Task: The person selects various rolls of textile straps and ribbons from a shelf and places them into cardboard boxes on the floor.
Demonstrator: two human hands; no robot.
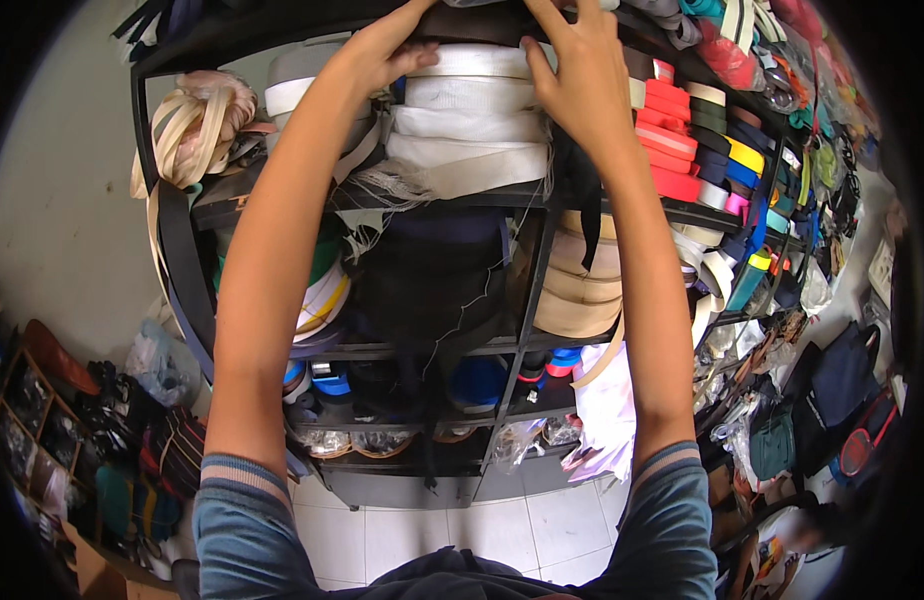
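Note:
Both my arms reach up to the top of a black shelf rack (322,200). My left hand (387,48) is at the upper edge of the view, its thumb beside a stack of white webbing rolls (469,95); its fingertips are cut off. My right hand (587,80) is at the right of the same stack, thumb and forefinger spread apart. Between the hands, above the white rolls, lies a dark brown band (477,25). A greyish thing (477,3) shows only partly at the upper edge; whether the fingers touch it is cut off.
Red webbing rolls (667,145) stand right of my right forearm, beige rolls (582,270) on the shelf below. A cream strap bundle (202,125) hangs at the left end. Loose white threads (382,190) and a black strap (589,215) dangle. Bags (842,370) crowd the right side.

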